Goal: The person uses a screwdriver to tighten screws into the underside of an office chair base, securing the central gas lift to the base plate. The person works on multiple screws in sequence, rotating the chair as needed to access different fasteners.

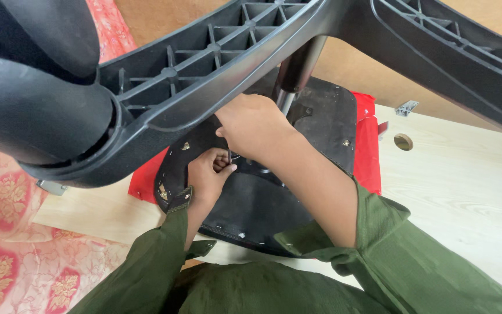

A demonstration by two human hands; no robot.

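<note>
I'm tightening a fastener under the seat (274, 197) at frame centre: left hand (207, 174) closed around a small key (229, 156), right hand (251, 125) pinching its top. Next, I judge, another careful turn.

We wear an olive-green garment of woven cloth; its long sleeves are pushed back from our left hand (207, 174) and right hand (251, 125); the left cuff has a darker stitched edge; the right sleeve bunches in folds well behind the wrist.

Upturned chair seat (321, 116) on wooden board (466, 186)
</note>
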